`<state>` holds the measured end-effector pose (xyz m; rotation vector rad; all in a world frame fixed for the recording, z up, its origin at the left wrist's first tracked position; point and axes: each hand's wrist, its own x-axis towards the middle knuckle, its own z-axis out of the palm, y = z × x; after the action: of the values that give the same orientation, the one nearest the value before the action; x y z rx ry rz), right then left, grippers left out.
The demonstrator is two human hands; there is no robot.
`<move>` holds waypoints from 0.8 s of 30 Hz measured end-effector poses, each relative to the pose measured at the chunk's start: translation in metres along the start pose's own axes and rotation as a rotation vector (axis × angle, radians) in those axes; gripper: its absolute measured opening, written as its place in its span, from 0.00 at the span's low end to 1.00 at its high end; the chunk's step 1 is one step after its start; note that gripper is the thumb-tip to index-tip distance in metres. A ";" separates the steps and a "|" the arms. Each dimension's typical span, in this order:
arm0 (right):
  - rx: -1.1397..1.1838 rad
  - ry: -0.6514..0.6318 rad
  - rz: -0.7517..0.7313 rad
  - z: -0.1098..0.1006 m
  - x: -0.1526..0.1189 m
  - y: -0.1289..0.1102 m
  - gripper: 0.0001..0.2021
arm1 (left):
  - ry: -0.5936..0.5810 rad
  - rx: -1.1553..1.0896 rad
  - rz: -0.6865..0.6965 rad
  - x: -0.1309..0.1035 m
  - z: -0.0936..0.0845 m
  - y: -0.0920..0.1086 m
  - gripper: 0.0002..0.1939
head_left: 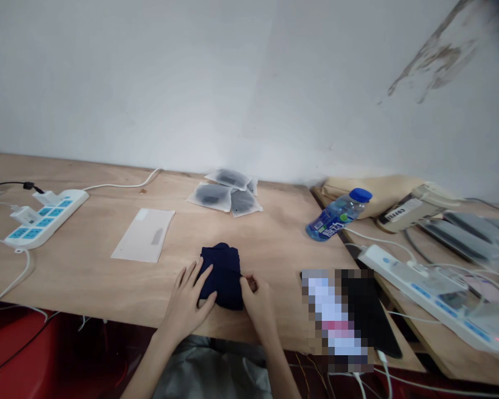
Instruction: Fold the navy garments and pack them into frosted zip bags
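Observation:
A folded dark navy cloth (221, 280) lies flat on the wooden table in front of me; its exact kind does not show. My left hand (191, 296) rests on its left side with the fingers spread, fingertips touching the fabric. At the right edge, my right hand (255, 296) pinches the cloth between thumb and curled fingers. To the left lies a flat, whitish frosted bag (143, 235) with a small printed label. Beyond the cloth, several frosted bags (210, 197) with dark contents are piled near the wall.
A power strip (50, 219) with chargers stands at left, another power strip (432, 299) at right. A blue-capped bottle (336, 216), a coffee-labelled container (411, 208) and a black device (370, 316) beside a pixelated screen are on the right. White cables cross the table edges.

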<state>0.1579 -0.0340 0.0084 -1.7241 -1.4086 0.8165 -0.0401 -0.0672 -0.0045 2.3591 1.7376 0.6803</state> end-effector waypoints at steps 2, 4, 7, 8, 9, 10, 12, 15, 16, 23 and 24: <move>0.003 -0.002 0.009 0.000 0.000 0.000 0.14 | 0.004 -0.001 0.003 0.000 0.000 0.000 0.31; 0.021 -0.006 0.007 0.000 0.001 0.001 0.14 | 0.008 -0.004 0.007 0.000 0.000 0.000 0.32; 0.047 -0.001 -0.016 0.001 0.002 0.004 0.15 | 0.006 -0.004 0.006 0.000 -0.001 0.000 0.31; 0.047 0.001 -0.019 0.002 0.002 0.005 0.15 | 0.004 -0.003 0.004 0.000 -0.001 0.000 0.31; 0.042 0.005 -0.018 0.002 0.002 0.006 0.15 | 0.001 -0.001 0.002 0.000 -0.001 0.000 0.31; 0.039 0.009 -0.017 0.003 0.003 0.007 0.15 | 0.000 0.000 0.001 0.000 -0.001 0.001 0.31; 0.042 0.008 -0.014 0.003 0.003 0.009 0.15 | 0.002 -0.001 0.001 0.000 -0.001 0.001 0.31; 0.057 -0.006 -0.022 0.003 0.002 0.008 0.15 | 0.006 -0.002 0.003 0.000 -0.001 0.000 0.31; 0.052 -0.008 -0.025 0.003 0.002 0.007 0.15 | 0.006 -0.002 0.005 0.000 -0.001 0.000 0.31; -0.044 0.002 -0.035 0.002 0.000 -0.001 0.11 | 0.015 0.005 0.012 0.000 0.000 0.000 0.31; -0.052 0.005 -0.038 0.002 0.000 -0.002 0.11 | 0.015 0.005 0.012 0.000 0.000 0.000 0.32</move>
<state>0.1556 -0.0334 0.0093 -1.7325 -1.4663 0.7604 -0.0404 -0.0671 -0.0047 2.3761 1.7340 0.6984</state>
